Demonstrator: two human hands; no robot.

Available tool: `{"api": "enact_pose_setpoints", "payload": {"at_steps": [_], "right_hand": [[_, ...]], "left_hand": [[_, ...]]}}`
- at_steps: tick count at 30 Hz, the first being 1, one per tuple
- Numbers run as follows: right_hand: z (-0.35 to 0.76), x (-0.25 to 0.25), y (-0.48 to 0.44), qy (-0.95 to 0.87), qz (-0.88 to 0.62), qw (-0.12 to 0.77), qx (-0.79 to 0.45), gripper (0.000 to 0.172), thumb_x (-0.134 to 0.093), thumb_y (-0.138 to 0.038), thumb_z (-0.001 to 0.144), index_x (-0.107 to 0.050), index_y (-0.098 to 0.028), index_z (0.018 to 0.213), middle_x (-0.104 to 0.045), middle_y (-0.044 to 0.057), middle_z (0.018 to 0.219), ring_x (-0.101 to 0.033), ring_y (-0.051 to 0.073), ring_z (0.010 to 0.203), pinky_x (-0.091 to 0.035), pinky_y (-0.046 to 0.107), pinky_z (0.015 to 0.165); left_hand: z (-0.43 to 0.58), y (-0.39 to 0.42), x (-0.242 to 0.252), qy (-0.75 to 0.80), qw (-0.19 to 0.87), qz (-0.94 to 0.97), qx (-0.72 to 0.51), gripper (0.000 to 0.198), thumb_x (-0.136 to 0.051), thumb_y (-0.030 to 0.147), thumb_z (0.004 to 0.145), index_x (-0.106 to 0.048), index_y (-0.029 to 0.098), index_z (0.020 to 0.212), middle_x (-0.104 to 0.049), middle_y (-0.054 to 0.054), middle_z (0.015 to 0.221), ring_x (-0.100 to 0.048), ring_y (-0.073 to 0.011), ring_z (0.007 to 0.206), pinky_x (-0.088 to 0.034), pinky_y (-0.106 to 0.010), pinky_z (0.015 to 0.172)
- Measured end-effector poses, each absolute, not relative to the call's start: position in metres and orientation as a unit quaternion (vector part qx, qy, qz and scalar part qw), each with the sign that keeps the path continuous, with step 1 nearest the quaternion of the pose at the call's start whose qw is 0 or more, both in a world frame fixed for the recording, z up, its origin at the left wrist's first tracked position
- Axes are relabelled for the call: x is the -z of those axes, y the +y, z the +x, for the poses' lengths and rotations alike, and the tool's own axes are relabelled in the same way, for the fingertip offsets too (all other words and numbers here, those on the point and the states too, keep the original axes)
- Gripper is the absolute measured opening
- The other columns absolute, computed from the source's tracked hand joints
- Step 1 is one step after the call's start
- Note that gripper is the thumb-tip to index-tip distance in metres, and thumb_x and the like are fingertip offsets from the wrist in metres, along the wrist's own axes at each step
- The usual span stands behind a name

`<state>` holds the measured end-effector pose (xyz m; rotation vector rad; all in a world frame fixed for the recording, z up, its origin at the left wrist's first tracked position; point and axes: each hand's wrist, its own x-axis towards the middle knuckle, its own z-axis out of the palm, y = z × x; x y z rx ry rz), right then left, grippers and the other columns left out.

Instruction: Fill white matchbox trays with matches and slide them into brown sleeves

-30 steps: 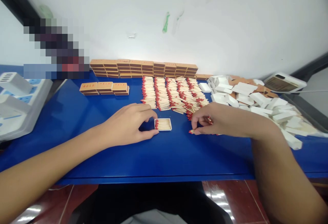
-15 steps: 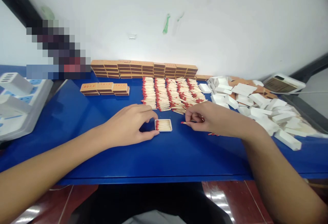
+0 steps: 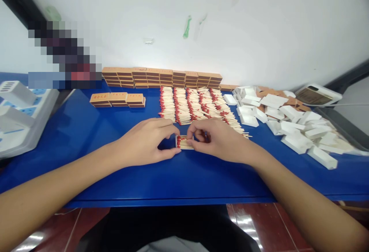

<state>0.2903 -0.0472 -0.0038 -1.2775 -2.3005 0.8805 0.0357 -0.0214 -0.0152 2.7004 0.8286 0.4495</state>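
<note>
A small white matchbox tray [image 3: 186,149] lies on the blue table, with red-headed matches [image 3: 182,142] inside, heads toward the left. Thumb and index finger of my left hand [image 3: 150,140] close on the tray's left end. My right hand [image 3: 217,139] is over the tray's right part, thumb and index finger pinched on a match whose pale stick barely shows; how many it holds is hidden. Just behind both hands, loose matches [image 3: 196,107] are laid out in several columns. My right hand covers part of the tray.
Stacked brown matchboxes [image 3: 161,75] line the wall, with a shorter row of matchboxes [image 3: 118,99] at left. White empty trays [image 3: 291,123] are heaped at right beside a phone-like device [image 3: 318,93]. A grey-white plastic holder [image 3: 31,129] stands far left.
My right hand has moved left from beside the tray to over it, bringing the pinched match. Matches at the right end of the columns are now uncovered. My left hand stays at the tray.
</note>
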Motion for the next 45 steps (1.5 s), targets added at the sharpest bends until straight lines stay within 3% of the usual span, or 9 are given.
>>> {"api": "enact_pose_setpoints", "payload": {"at_steps": [4,15,23,31,45], "right_hand": [[0.289,0.004,-0.047,-0.820,-0.455,0.160,-0.307,0.017,-0.068,-0.035,0.097,-0.070,-0.021,0.089,-0.051,-0.006,0.066,-0.047,0.011,0.060,-0.034,0.026,0.057],[0.291,0.000,-0.048,-0.836,-0.457,0.164,-0.256,0.008,-0.067,-0.026,0.095,-0.071,-0.021,0.090,-0.049,-0.007,0.064,-0.047,0.011,0.057,-0.032,0.027,0.058],[0.308,-0.007,-0.044,-0.835,-0.478,0.171,-0.213,0.018,-0.065,-0.036,0.100,-0.073,-0.022,0.092,-0.049,-0.006,0.062,-0.046,0.012,0.057,-0.034,0.027,0.058],[0.351,-0.018,-0.036,-0.803,-0.540,0.003,-0.250,0.018,-0.071,-0.042,0.092,-0.075,-0.024,0.094,-0.068,-0.001,0.069,-0.057,0.015,0.058,-0.038,0.029,0.055],[0.334,-0.014,-0.036,-0.793,-0.539,0.011,-0.283,0.012,-0.066,-0.033,0.089,-0.066,-0.023,0.083,-0.060,-0.004,0.064,-0.052,0.014,0.054,-0.037,0.028,0.054]], "left_hand": [[0.036,-0.022,0.015,0.287,0.141,0.935,-0.152,0.025,-0.071,0.038,0.096,-0.074,0.019,0.113,-0.071,-0.003,0.095,-0.067,-0.0206,0.088,-0.048,-0.033,0.078],[0.036,-0.023,0.013,0.288,0.148,0.935,-0.147,0.024,-0.071,0.036,0.096,-0.074,0.019,0.113,-0.071,-0.003,0.095,-0.066,-0.0205,0.089,-0.048,-0.033,0.078],[0.035,-0.021,0.014,0.289,0.142,0.935,-0.151,0.024,-0.072,0.039,0.097,-0.074,0.020,0.111,-0.070,-0.002,0.094,-0.065,-0.0193,0.086,-0.048,-0.032,0.077],[0.034,-0.021,0.013,0.294,0.139,0.935,-0.142,0.024,-0.070,0.040,0.097,-0.074,0.020,0.111,-0.070,-0.002,0.093,-0.065,-0.0194,0.086,-0.048,-0.031,0.075],[0.034,-0.021,0.013,0.295,0.147,0.934,-0.140,0.025,-0.071,0.040,0.097,-0.074,0.020,0.112,-0.070,-0.002,0.094,-0.066,-0.0189,0.086,-0.049,-0.031,0.075]]}}
